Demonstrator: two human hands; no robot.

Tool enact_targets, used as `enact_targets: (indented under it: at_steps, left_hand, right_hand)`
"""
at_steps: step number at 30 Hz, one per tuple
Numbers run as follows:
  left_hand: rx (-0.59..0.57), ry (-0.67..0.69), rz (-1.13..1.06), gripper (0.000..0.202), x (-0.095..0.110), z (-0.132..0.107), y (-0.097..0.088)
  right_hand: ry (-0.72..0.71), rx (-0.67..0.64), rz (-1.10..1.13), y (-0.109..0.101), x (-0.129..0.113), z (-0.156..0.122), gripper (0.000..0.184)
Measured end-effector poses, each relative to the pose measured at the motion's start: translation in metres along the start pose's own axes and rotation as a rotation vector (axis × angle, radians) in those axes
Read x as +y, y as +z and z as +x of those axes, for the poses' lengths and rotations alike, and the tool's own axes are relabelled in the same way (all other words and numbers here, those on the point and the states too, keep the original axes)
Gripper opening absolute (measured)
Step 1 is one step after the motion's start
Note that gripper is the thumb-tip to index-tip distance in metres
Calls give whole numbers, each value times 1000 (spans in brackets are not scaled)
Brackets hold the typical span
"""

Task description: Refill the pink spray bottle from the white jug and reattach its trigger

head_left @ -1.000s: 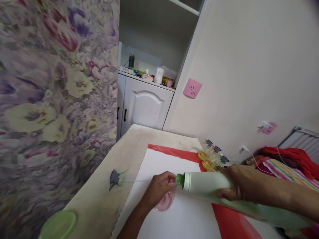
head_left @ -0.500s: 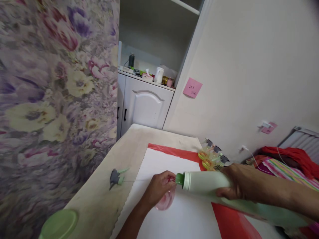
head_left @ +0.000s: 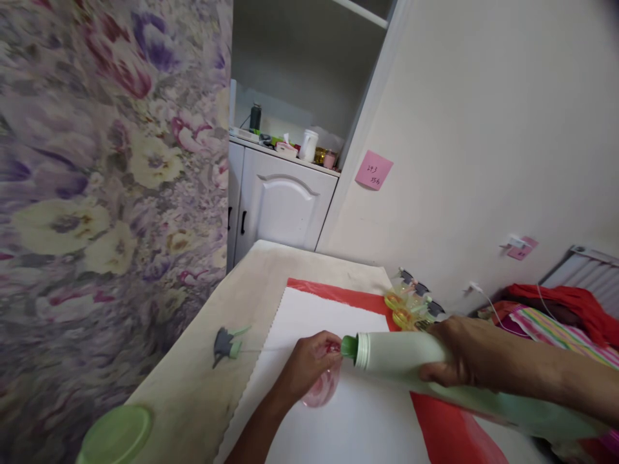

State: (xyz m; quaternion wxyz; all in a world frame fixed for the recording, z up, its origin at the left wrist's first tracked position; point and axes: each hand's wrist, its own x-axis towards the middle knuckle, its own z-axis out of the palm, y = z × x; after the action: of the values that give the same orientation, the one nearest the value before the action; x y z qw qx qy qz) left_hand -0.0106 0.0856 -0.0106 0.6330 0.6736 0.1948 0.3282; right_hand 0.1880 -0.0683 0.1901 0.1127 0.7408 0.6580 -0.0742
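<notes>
My left hand is closed around the neck of a clear pink bottle, which stands on a white sheet. My right hand grips a large pale green bottle tipped nearly on its side. The green bottle's open spout meets the pink bottle's mouth, with the fingers of my left hand partly hiding the join. Whether liquid is flowing I cannot tell. A grey spray head with a thin tube lies to the left of my left hand.
A green cap sits at the table's near left. Several clear bottles with yellow contents and dark spray heads lie at the back right. Red paper shows under the sheet. A white cabinet stands behind the table.
Both hands and both bottles hold nearly the same position. The green bottle's tilt looks unchanged.
</notes>
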Motion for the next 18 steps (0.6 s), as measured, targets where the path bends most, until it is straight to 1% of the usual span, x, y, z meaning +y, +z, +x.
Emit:
enact_targets:
  at_steps: [5, 11, 18]
  left_hand:
    - [0, 7, 9, 16, 1, -1, 0]
    - [0, 8, 11, 16, 2, 0, 0]
    - [2, -4, 10, 16, 2, 0, 0]
  right_hand:
    - [-3, -2, 9, 0, 0, 0, 51]
    - [4, -1, 9, 0, 1, 1, 46]
    - [15, -10, -2, -4, -3, 0, 51]
